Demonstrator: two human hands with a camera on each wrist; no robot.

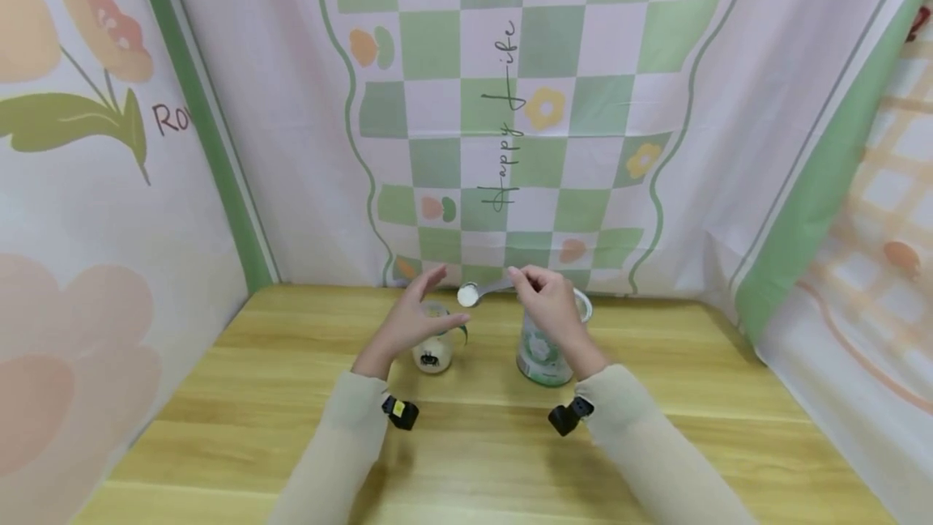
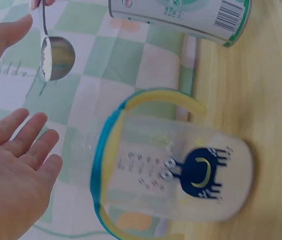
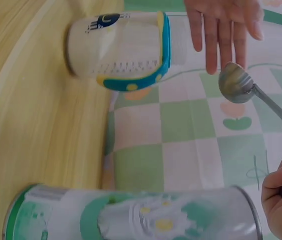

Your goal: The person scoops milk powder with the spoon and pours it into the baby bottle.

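Observation:
My right hand (image 1: 548, 302) pinches the handle of a metal measuring spoon (image 1: 469, 294) whose round bowl is heaped with white powder. In the right wrist view the spoon's bowl (image 3: 236, 84) hangs near the fingertips of my left hand (image 3: 225, 25). That left hand (image 1: 408, 322) holds nothing, its fingers spread above and beside a baby bottle (image 2: 180, 170). The bottle stands upright, lidless, with blue and yellow handles, a dark cartoon print and whitish contents. A white and green powder can (image 1: 543, 351) stands under my right hand, partly hidden by it.
Both things stand on a wooden table (image 1: 466, 444), toward its back edge. A curtain with green and white checks (image 1: 496, 104) hangs right behind, and printed fabric (image 1: 87, 266) closes off the left side. Cameras (image 1: 402, 411) are strapped to both wrists.

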